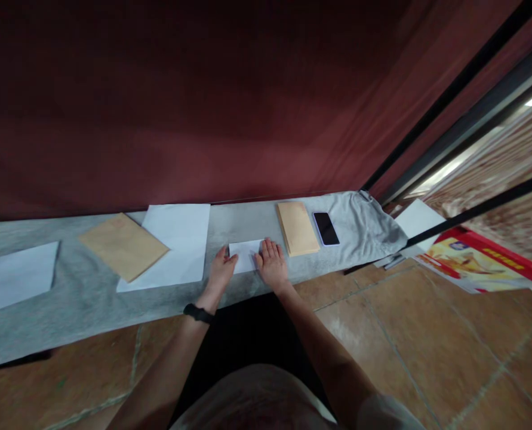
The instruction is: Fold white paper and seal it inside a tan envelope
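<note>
A small piece of folded white paper [246, 257] lies on the grey cloth in front of me. My left hand [219, 272] holds its left edge, the thumb over the paper and the fingers curled beside it. On the right edge rests my right hand [272, 266], flat with its fingers stretched out. Just right of that hand is a stack of brown envelopes [298, 228], with a phone [326, 229] beyond it, its screen dark.
The grey cloth [248, 218] covers a long narrow surface against a dark red wall [203, 149]. To the left are large white sheets [183, 239], a brown envelope [123, 246] partly over them, and another white sheet [17, 278]. A colourful box [480, 260] lies on the tiled floor at right.
</note>
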`<action>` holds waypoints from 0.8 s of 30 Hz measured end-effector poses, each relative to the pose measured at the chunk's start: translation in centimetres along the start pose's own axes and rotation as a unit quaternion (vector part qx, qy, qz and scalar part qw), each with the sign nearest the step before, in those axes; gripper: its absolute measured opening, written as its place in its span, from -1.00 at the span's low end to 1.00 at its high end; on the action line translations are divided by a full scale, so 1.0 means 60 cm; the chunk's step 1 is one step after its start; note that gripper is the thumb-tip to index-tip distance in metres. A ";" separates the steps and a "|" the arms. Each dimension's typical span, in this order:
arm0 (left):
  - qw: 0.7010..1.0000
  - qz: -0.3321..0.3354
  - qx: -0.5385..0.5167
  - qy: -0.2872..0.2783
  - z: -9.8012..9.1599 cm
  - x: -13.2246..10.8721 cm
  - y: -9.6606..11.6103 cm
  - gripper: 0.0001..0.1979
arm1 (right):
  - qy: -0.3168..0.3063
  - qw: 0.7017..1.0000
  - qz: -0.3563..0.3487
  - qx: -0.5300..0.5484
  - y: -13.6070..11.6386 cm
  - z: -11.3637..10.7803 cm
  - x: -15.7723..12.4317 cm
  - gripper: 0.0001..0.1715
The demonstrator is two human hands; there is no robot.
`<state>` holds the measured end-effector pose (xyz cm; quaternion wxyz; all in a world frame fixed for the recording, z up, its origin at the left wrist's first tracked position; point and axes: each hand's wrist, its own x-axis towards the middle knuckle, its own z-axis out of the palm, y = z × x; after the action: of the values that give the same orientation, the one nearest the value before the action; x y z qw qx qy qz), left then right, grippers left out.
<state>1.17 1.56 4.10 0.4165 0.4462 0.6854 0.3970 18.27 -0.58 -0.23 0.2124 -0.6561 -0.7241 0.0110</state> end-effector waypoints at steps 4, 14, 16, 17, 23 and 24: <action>0.997 -0.044 -0.062 0.014 0.011 0.006 0.005 -0.65 | -0.002 1.000 -0.011 -0.013 -0.001 -0.005 -0.003 -0.35; 0.993 -0.043 -0.102 -0.047 0.010 -0.005 0.017 -0.90 | -0.034 0.996 -0.071 0.041 -0.005 -0.038 -0.029 -0.36; 0.990 -0.049 -0.122 -0.051 0.003 -0.006 0.025 -0.88 | -0.056 0.990 -0.110 0.066 -0.009 -0.051 -0.041 -0.23; 0.988 -0.051 -0.133 -0.053 -0.001 -0.006 0.030 -0.86 | -0.066 0.987 -0.130 0.073 -0.012 -0.057 -0.047 -0.14; 0.976 -0.038 -0.194 -0.087 -0.014 -0.007 0.070 -0.69 | -0.035 0.982 -0.111 0.149 -0.056 -0.081 -0.052 -0.16; 0.970 -0.036 -0.216 -0.102 -0.015 -0.009 0.074 -0.64 | -0.014 0.977 -0.080 0.198 -0.063 -0.084 -0.045 -0.24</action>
<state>1.74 2.20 8.59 0.5851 0.3585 0.5530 0.4726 16.44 -5.01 4.67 0.3285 -0.5408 -0.7603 0.1466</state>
